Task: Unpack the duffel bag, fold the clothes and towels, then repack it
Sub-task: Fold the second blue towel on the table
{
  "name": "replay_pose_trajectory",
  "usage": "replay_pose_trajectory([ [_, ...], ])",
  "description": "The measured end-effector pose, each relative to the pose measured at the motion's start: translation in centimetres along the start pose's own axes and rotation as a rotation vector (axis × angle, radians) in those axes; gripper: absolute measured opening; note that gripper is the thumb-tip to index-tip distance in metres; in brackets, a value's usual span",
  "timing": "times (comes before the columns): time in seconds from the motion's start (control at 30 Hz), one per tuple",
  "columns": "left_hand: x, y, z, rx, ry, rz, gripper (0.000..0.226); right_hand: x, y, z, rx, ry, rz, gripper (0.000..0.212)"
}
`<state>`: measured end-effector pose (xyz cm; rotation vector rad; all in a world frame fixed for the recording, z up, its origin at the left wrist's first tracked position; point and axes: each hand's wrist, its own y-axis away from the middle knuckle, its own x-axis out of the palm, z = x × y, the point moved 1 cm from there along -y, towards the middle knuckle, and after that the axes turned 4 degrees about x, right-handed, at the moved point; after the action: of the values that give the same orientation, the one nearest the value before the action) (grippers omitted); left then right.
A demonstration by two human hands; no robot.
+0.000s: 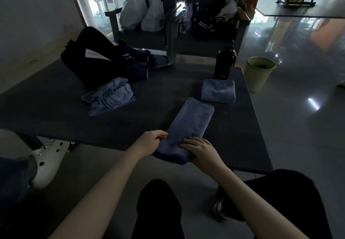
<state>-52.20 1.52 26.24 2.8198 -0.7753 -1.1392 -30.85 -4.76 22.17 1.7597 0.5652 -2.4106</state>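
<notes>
The half-folded towel (192, 124), judged soft, light and limp, lies at the near edge of the worktop (56, 108), left hand (152, 140) gripping its side, right hand (202, 150) pressing flat on top; grasp both near corners.

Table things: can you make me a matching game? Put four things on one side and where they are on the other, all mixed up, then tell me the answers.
Things:
1. long towel
2. square towel
3. crumpled towel
4. bottle

Places:
A. stands upright near the far edge of the table
B. lies beside the dark bag
C. has the left hand and right hand on its near end
D. lies folded just in front of the bottle

Pairs: 1-C, 2-D, 3-B, 4-A.
</notes>
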Motion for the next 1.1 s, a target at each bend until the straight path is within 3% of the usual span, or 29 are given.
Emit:
replay_pose_trajectory([
  [0.2, -0.6, -0.1, 0.0, 0.053, -0.079, 0.107, 0.071, -3.3, -0.3, -1.1, 0.318, -0.393, 0.037, 0.015],
  [0.27, 0.0, -0.6, -0.1, 0.125, -0.039, 0.179, 0.064, -3.8, -0.1, -1.5, 0.392, -0.53, 0.01, 0.009],
  [0.37, 1.2, -1.3, -1.0, 0.074, 0.116, 0.244, 0.051, -3.7, -0.8, -2.2, 0.597, -0.671, -0.059, 0.02],
  [0.5, 2.9, -2.7, -1.9, -0.019, 0.188, 0.05, 0.018, -3.2, -1.8, -2.9, 0.824, -0.83, -0.081, 0.026],
  [0.6, 3.5, -3.7, -2.4, -0.056, 0.228, -0.082, 0.02, -3.4, -1.6, -2.9, 0.828, -0.981, -0.157, 0.022],
  [0.83, 3.9, -6.2, -4.2, -0.009, 0.217, -0.225, 0.026, -4.0, -2.9, -4.5, 0.715, -0.869, -0.264, 0.018],
  [0.97, 3.6, -8.5, -5.0, -0.105, 0.221, -0.272, 0.029, -4.3, -6.0, -5.5, 0.672, -0.764, -0.286, 0.022],
  [1.1, 3.6, -9.5, -4.4, -0.224, 0.124, -0.209, 0.035, -2.9, -7.5, -6.5, 0.867, -0.719, -0.196, 0.025],
])
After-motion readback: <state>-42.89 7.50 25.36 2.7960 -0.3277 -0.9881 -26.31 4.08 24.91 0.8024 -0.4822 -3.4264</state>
